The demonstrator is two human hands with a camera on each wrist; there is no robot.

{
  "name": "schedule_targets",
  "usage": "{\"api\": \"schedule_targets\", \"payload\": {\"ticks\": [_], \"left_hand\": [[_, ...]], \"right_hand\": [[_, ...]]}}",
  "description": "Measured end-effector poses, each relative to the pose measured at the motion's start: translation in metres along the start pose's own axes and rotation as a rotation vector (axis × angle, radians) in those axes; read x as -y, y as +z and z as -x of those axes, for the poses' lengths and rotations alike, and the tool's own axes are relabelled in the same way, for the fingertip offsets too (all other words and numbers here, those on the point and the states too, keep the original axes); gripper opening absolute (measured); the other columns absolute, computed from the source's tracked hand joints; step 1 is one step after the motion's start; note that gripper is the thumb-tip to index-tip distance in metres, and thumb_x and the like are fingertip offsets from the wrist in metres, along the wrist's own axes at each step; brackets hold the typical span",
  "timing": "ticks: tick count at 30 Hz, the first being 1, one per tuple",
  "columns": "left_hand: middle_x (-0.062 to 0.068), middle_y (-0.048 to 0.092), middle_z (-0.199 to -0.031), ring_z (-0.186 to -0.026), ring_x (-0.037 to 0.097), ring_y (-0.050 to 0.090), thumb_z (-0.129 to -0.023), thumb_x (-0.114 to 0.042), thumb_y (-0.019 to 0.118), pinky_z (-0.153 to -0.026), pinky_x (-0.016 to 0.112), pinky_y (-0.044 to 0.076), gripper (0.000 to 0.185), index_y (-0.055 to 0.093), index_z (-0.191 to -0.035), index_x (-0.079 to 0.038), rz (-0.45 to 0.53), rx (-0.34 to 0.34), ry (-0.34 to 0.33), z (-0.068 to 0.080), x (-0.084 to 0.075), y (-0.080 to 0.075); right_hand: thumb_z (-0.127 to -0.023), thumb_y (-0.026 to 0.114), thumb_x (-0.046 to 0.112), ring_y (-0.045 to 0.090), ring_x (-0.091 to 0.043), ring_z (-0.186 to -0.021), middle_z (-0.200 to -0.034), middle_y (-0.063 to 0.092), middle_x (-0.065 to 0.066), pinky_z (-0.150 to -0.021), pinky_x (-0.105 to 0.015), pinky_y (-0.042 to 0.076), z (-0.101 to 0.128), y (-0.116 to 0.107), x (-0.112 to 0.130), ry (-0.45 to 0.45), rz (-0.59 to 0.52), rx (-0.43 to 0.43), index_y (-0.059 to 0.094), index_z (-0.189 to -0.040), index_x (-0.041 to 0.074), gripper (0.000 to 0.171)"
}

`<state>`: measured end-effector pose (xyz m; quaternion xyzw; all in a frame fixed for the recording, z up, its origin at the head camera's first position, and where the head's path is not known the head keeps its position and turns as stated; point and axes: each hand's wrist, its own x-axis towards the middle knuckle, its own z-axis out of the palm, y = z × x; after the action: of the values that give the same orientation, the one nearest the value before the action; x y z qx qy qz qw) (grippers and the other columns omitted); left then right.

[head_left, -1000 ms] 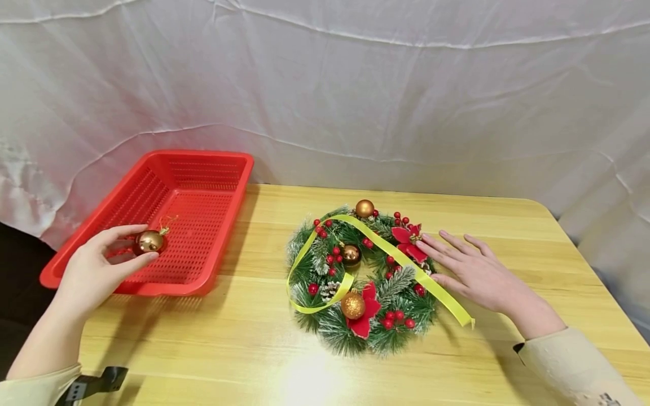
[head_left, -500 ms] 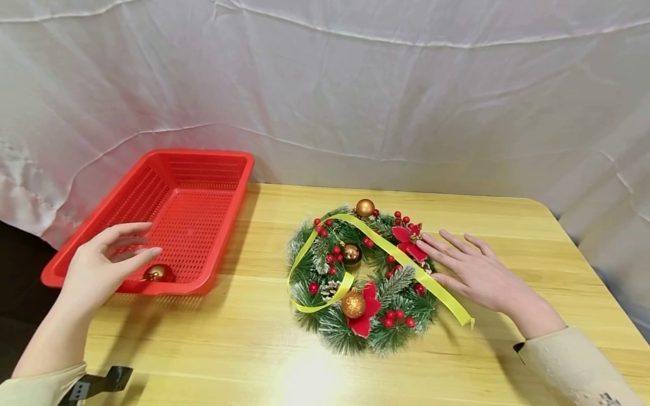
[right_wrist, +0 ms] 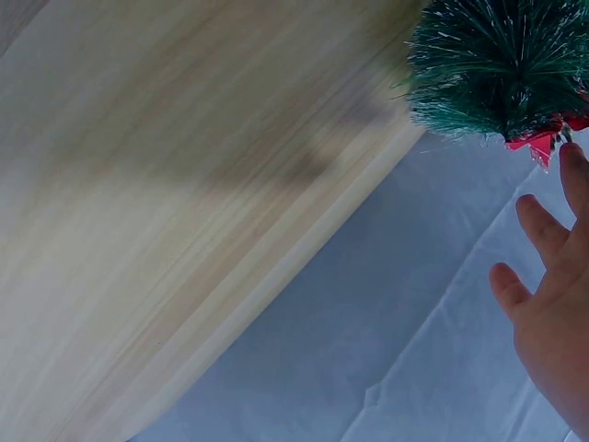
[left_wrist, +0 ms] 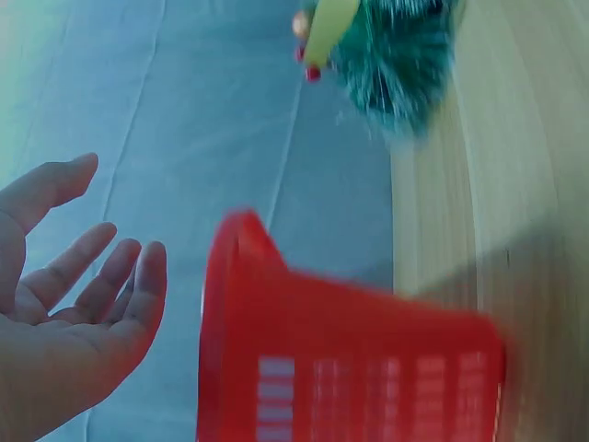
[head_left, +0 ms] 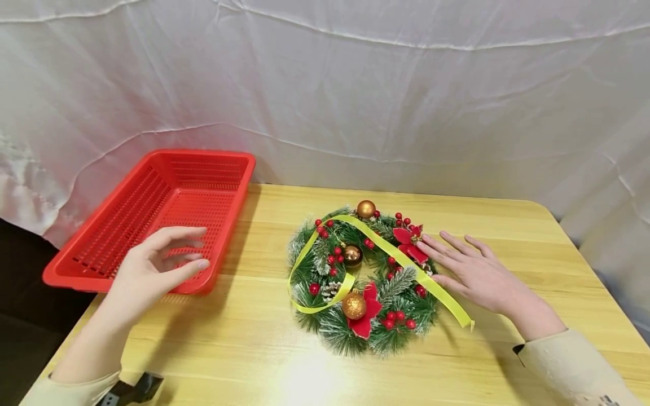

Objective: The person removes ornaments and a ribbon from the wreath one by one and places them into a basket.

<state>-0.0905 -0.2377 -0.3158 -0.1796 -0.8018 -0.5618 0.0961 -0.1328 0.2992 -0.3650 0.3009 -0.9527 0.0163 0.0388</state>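
My left hand (head_left: pixel 152 265) hovers over the front right part of the red plastic basket (head_left: pixel 203 171), thumb and fingers spread apart with nothing between them. In the left wrist view the same hand (left_wrist: pixel 87 322) is above the basket's rim. The brown ball ornament in the basket is hidden now. On the table lies a green Christmas wreath (head_left: pixel 342 335) with red berries, ball ornaments (head_left: pixel 352 256), and red flowers (head_left: pixel 365 321). A yellow ribbon (head_left: pixel 447 299) lies loosely across it. My right hand (head_left: pixel 472 273) rests its extended fingers at the wreath's right side, by a red flower (head_left: pixel 401 234).
The wooden table (head_left: pixel 244 349) has a rounded far right corner. A pale cloth (head_left: pixel 355 101) hangs behind it. The basket stands at the table's left, with a gap between it and the wreath.
My left hand has let go of the brown ball ornament, which dropped to the basket's near end. The hand then moved right. My right hand and the wreath stay put.
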Motion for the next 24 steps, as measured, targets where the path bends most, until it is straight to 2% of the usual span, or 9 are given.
{"api": "schedule_targets", "payload": {"ticks": [5,11,24], "left_hand": [[0.013,0.056,-0.118,-0.1,0.022,0.059,-0.075,0.015,0.072,-0.083,0.024,0.052,0.054,0.056,-0.125,0.003,0.081,0.08,0.068,-0.003,-0.007,0.021],[0.013,0.054,-0.117,-0.102,0.022,0.057,-0.076,0.014,0.072,-0.086,0.028,0.052,0.051,0.057,-0.124,0.003,0.136,0.116,0.081,-0.008,-0.013,0.042],[0.009,0.055,-0.121,-0.107,0.024,0.057,-0.076,0.008,0.075,-0.087,0.038,0.052,0.054,0.055,-0.126,0.001,0.251,0.253,0.093,-0.019,-0.011,0.089]], "right_hand": [[-0.098,0.048,0.046,0.013,-0.023,-0.144,-0.157,0.023,0.005,-0.115,-0.045,-0.001,0.0,0.001,0.0,-0.004,0.005,-0.002,0.022,-0.152,0.031,0.062],[-0.097,0.049,0.047,0.016,-0.025,-0.143,-0.156,0.022,0.008,-0.114,-0.049,0.004,0.0,0.002,0.0,-0.003,0.009,-0.006,0.022,-0.152,0.032,0.063],[-0.097,0.049,0.047,0.014,-0.023,-0.144,-0.157,0.022,0.008,-0.115,-0.044,-0.002,0.0,0.001,0.0,-0.005,0.008,-0.006,0.022,-0.152,0.032,0.063]]}}
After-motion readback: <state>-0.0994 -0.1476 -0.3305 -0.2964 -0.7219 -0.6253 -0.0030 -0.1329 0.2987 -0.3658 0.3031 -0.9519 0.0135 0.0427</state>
